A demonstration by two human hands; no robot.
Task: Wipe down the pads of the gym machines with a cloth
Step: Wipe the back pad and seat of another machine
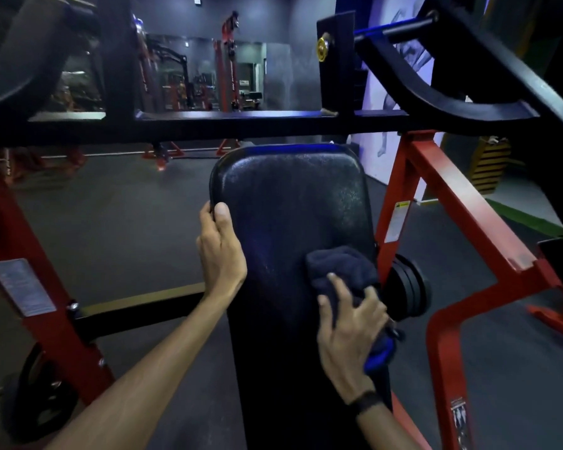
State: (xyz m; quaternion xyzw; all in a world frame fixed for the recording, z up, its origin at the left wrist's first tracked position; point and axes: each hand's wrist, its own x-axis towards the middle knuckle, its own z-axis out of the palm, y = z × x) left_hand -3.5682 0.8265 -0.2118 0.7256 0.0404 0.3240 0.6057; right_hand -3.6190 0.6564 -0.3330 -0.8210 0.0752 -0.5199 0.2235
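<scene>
Head view: a long black pad (290,203) is seen from above, running from the near edge of the frame up to its rounded far end, with the machine's red frame (436,190) on both sides and a black crossbar (208,123) just past the far end.
Left hand (220,248): wrapped round the pad's left edge, closer to the far corner than the near end; thumb laid on top, fingers curled over the side, so the pad looks to be steadied rather than wiped here.
Pad surface: a dull, speckled sheen is picked up across the far half; whether that's damp or just light can't be told.
Cloth (342,271): dark, bunched, pressed flat onto the pad right at its right edge, about midway along; a blue bit is seen poking out under the palm.
Right hand (351,332): fingers spread over the cloth with part of it gathered under the palm, so the cloth is both held and pushed down.
Step in hand: mid-wipe on the right side of this pad, by the look of it.
Next move: the cloth probably needs to be dragged along the right edge or across toward the left one, with pressure kept flat so it isn't slid off the side toward the black weight plates (407,293) just beside it.
</scene>
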